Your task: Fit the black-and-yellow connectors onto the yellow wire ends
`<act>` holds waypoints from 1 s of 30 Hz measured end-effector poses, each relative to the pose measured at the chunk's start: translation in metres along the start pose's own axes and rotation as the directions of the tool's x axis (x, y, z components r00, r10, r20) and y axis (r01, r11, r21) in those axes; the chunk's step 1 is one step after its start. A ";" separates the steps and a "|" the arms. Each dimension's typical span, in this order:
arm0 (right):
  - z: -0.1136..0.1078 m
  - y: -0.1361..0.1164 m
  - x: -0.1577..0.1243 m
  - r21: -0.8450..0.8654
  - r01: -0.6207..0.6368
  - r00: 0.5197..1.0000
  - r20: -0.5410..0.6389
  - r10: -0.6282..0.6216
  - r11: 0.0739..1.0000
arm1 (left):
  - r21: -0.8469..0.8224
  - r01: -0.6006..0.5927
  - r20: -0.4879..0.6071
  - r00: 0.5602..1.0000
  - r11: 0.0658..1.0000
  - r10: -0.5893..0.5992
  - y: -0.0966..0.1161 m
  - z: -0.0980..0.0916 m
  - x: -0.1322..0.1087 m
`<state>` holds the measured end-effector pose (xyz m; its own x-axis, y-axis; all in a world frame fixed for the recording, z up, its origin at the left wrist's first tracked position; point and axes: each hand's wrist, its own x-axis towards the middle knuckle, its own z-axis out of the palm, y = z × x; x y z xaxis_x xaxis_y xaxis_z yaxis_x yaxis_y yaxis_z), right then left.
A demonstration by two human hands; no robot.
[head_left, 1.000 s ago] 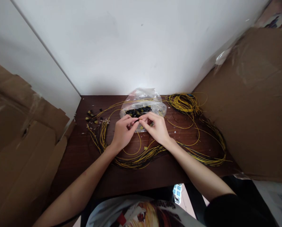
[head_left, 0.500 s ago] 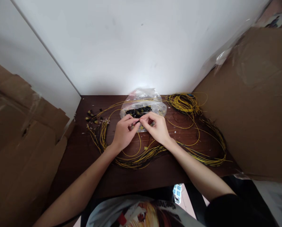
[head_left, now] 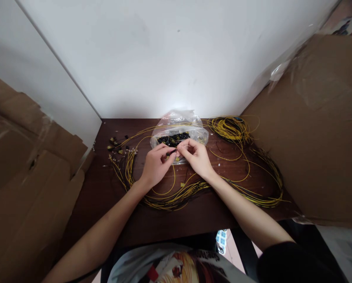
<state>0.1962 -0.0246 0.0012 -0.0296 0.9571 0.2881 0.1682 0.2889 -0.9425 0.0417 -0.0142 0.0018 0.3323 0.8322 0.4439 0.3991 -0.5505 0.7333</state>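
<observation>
In front of the plastic bag, my left hand (head_left: 157,164) pinches a small black piece (head_left: 171,152), perhaps a connector housing, between thumb and fingertips. My right hand (head_left: 196,158) is closed in a pinch right beside it, its fingertips almost meeting the left ones. What the right fingertips hold is too small to make out. Behind the hands lies a clear plastic bag (head_left: 178,118) with many small black and yellow parts (head_left: 172,138) in it. A bundle of yellow and black wires (head_left: 176,200) curves across the tabletop below the hands and passes under both forearms.
A coil of yellow wire (head_left: 229,127) lies at the back right of the dark brown table (head_left: 152,228). Loose black and yellow connectors (head_left: 114,145) sit at the left. Cardboard sheets (head_left: 25,165) flank the left side and a cardboard panel (head_left: 326,137) the right. A white wall (head_left: 164,59) closes the back.
My right fingertips have shifted slightly away from the left ones, and more of the black piece shows between them. The left hand has barely moved.
</observation>
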 end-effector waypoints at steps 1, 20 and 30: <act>0.000 0.000 0.000 0.005 -0.002 1.000 -0.003 0.002 1.000 | -0.003 0.002 0.002 1.000 1.000 -0.002 0.000 0.000 0.000; -0.002 -0.003 0.004 0.047 -0.038 0.998 -0.056 0.040 0.998 | 0.004 0.015 0.067 0.998 1.000 -0.015 0.000 0.001 -0.001; -0.003 0.001 0.004 0.010 -0.029 0.999 -0.013 0.029 1.000 | 0.020 -0.012 0.075 0.997 1.000 0.011 -0.004 0.000 -0.001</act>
<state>0.1992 -0.0206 0.0021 -0.0123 0.9648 0.2628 0.1592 0.2613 -0.9520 0.0404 -0.0127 -0.0013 0.3997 0.8190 0.4117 0.4124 -0.5618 0.7172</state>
